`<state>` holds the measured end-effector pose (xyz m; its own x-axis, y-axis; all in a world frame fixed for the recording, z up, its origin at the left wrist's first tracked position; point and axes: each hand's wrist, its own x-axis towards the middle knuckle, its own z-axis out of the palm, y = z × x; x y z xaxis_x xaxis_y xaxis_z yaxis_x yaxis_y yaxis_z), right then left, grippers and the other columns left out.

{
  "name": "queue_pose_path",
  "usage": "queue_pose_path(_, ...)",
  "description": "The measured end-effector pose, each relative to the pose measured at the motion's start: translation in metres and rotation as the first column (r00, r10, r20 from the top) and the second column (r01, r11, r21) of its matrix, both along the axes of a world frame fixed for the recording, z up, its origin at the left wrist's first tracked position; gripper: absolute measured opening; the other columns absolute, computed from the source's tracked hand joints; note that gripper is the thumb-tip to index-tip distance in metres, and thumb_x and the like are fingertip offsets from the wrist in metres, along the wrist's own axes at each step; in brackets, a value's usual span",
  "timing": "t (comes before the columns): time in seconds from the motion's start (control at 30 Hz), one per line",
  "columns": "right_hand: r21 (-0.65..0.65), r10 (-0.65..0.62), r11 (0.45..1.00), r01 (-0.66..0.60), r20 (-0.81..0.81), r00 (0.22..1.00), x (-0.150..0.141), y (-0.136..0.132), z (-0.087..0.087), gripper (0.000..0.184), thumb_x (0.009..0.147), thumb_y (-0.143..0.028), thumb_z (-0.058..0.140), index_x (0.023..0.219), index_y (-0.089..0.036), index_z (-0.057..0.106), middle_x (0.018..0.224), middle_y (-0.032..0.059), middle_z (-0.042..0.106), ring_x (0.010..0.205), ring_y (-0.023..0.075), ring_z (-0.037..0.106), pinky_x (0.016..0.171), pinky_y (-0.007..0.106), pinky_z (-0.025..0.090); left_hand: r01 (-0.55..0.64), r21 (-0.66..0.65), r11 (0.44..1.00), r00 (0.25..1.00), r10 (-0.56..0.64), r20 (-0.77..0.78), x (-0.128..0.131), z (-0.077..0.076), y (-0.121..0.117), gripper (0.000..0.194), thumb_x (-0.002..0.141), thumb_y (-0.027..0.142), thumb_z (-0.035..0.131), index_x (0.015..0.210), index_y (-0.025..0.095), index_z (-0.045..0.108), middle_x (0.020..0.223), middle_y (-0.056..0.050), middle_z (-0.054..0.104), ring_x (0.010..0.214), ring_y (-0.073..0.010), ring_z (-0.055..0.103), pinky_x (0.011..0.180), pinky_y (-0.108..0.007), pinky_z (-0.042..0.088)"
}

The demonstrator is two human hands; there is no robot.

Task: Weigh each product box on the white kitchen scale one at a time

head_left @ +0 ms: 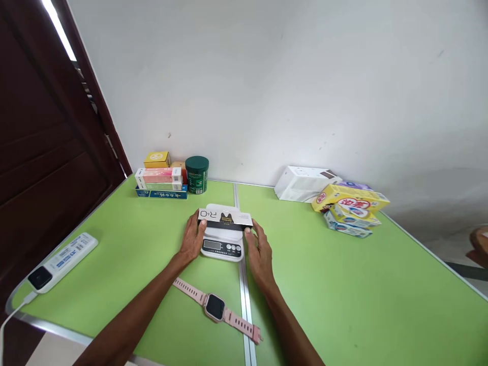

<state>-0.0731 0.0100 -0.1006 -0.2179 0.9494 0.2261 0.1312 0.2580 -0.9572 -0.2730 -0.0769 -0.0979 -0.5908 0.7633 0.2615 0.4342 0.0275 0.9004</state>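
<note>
A long black-and-white toothpaste-style box [224, 218] lies across the pan of a white digital kitchen scale [223, 249]. My left hand [193, 236] grips the box's left end, thumb on the near face. At its right end, my right hand [260, 251] holds it with the thumb in front and fingers behind. The scale's small display looks blank, with round buttons beside it. Nearer to me, a pink-strapped smartwatch [214, 307] lies flat, one strap end partly hidden by my left forearm.
Stacked small boxes [160, 183] and a green lidded tub [196, 175] stand at back left. A white box [305, 184] and several yellow and blue boxes [348, 201] sit at back right. A white device with a cable [63, 262] lies left. A metal seam divides the green table [324, 284].
</note>
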Motion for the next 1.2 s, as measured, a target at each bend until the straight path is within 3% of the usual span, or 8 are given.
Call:
queue_pose_path(0.13, -0.066, -0.067, 0.996, 0.066, -0.014, 0.998, 0.0, -0.001, -0.001, 0.084, 0.101, -0.08, 0.043, 0.151, -0.015, 0.063, 0.158, 0.0214, 0.062, 0.147, 0.0359, 0.056, 0.126, 0.056, 0.039, -0.057, 0.047, 0.997, 0.978, 0.046, 0.204, -0.011, -0.005, 0.001, 0.091, 0.099, 0.083, 0.044, 0.157, 0.015, 0.056, 0.169, -0.021, 0.051, 0.161, -0.035, 0.044, 0.137, -0.053, 0.028)
queue_pose_path(0.27, -0.087, -0.112, 0.99, 0.109, -0.025, 0.993, 0.002, -0.001, -0.001, 0.086, 0.1, -0.084, 0.041, 0.147, -0.016, 0.065, 0.155, 0.0204, 0.065, 0.145, 0.0351, 0.058, 0.127, 0.055, 0.039, -0.065, 0.106, 0.992, 0.853, 0.0, 0.523, -0.026, -0.009, 0.005, 0.092, 0.098, 0.085, 0.045, 0.148, 0.011, 0.065, 0.164, -0.025, 0.056, 0.154, -0.0367, 0.054, 0.132, -0.053, 0.037)
queue_pose_path(0.4, -0.082, -0.104, 0.991, 0.102, -0.016, 0.994, 0.002, -0.001, -0.001, 0.086, 0.1, -0.084, 0.039, 0.145, -0.016, 0.065, 0.152, 0.0207, 0.066, 0.143, 0.0349, 0.06, 0.126, 0.055, 0.04, -0.06, 0.142, 0.988, 0.791, -0.04, 0.61, -0.031, -0.009, 0.006, 0.084, 0.098, 0.081, 0.05, 0.141, 0.012, 0.07, 0.159, -0.024, 0.062, 0.155, -0.0355, 0.054, 0.133, -0.052, 0.037)
queue_pose_path(0.57, -0.078, -0.111, 0.991, 0.109, -0.027, 0.993, 0.001, -0.002, -0.001, 0.087, 0.1, -0.084, 0.039, 0.146, -0.014, 0.065, 0.153, 0.0214, 0.065, 0.145, 0.0349, 0.059, 0.127, 0.054, 0.039, -0.071, 0.147, 0.987, 0.791, -0.034, 0.611, -0.029, -0.009, 0.007, 0.08, 0.099, 0.078, 0.053, 0.141, 0.012, 0.07, 0.158, -0.024, 0.063, 0.154, -0.0351, 0.055, 0.133, -0.051, 0.038)
queue_pose_path(0.77, -0.1, -0.147, 0.985, 0.139, -0.077, 0.986, 0.0, -0.003, 0.0, 0.09, 0.1, -0.083, 0.04, 0.156, -0.014, 0.057, 0.159, 0.0212, 0.061, 0.148, 0.0339, 0.056, 0.127, 0.053, 0.04, -0.098, 0.133, 0.986, 0.828, 0.007, 0.56, -0.027, -0.005, 0.004, 0.089, 0.097, 0.083, 0.05, 0.155, 0.016, 0.058, 0.164, -0.023, 0.056, 0.155, -0.0364, 0.053, 0.133, -0.054, 0.036)
queue_pose_path(0.87, -0.073, -0.16, 0.985, 0.154, -0.085, 0.983, 0.0, -0.004, 0.001, 0.089, 0.102, -0.081, 0.041, 0.16, -0.014, 0.053, 0.166, 0.0198, 0.054, 0.155, 0.0339, 0.049, 0.13, 0.054, 0.036, -0.088, 0.122, 0.989, 0.898, 0.026, 0.439, -0.024, 0.003, -0.004, 0.088, 0.097, 0.084, 0.049, 0.161, 0.023, 0.053, 0.171, -0.018, 0.049, 0.161, -0.0346, 0.044, 0.137, -0.053, 0.028)
queue_pose_path(1.0, 0.0, -0.064, 0.998, 0.064, -0.032, 0.997, -0.002, -0.006, 0.002, 0.088, 0.103, -0.078, 0.043, 0.165, -0.016, 0.048, 0.173, 0.0177, 0.046, 0.162, 0.0332, 0.039, 0.135, 0.055, 0.029, -0.035, 0.069, 0.997, 0.944, 0.01, 0.33, -0.012, 0.018, -0.016, 0.094, 0.097, 0.086, 0.045, 0.165, 0.022, 0.047, 0.175, -0.016, 0.044, 0.165, -0.0336, 0.038, 0.138, -0.052, 0.023)
queue_pose_path(1.2, 0.039, 0.022, 0.999, -0.02, -0.044, 0.999, -0.008, -0.01, 0.003, 0.087, 0.1, -0.083, 0.043, 0.161, -0.022, 0.055, 0.167, 0.0149, 0.055, 0.159, 0.0333, 0.046, 0.134, 0.057, 0.032, 0.056, -0.008, 0.998, 0.976, -0.053, 0.21, 0.015, 0.038, -0.026, 0.088, 0.099, 0.085, 0.041, 0.162, 0.025, 0.052, 0.178, -0.011, 0.04, 0.17, -0.0329, 0.026, 0.141, -0.05, 0.014)
